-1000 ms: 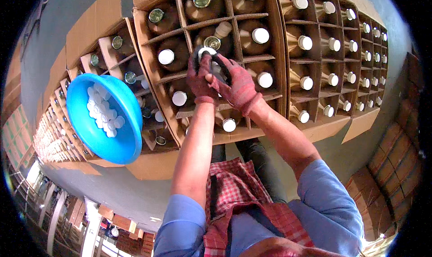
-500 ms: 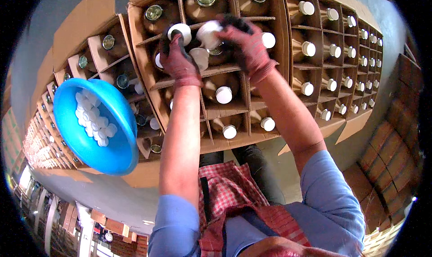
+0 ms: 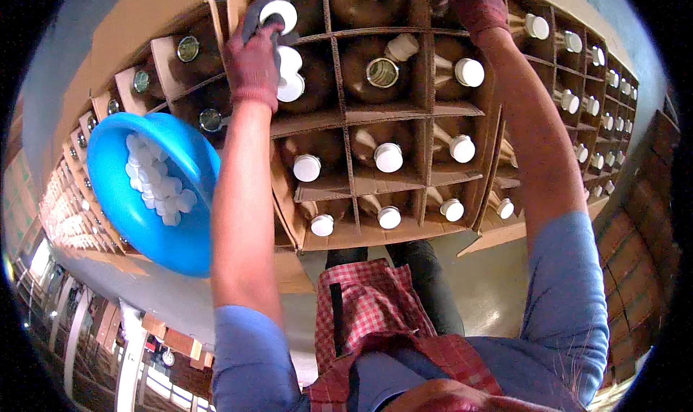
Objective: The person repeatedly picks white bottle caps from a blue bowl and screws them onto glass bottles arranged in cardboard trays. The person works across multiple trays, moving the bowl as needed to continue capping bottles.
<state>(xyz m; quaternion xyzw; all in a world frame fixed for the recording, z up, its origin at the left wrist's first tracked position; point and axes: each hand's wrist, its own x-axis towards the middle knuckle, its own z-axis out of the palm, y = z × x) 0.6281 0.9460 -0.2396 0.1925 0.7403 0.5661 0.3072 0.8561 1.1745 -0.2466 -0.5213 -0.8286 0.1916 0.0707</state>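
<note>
Left of the divided carton (image 3: 361, 237) sits a blue basin (image 3: 180, 246), probably for easy reach; above the carton's far-right corner, the right hand's (image 3: 478, 7) fingers cannot be read; far-left, the left hand's (image 3: 253, 65) fingers pinch a white cap (image 3: 284, 12).

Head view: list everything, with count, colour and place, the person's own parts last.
Divided boxes: several, brown, across the view.
Bottles: many, see-through, in the compartments.
Fitted caps: many, white, on bottles.
Bowl: one, blue, left.
Loose caps: a pile, white, in the bowl.
Stray cap: one, white, beside an open bottle neck.
Stacked cartons: several, brown, far right.
Apron: one, red check, lower centre.
Sleeves: two, blue, either side.
Left hand: one, red glove, holding a white cap.
Right hand: one, red glove, top edge.
</note>
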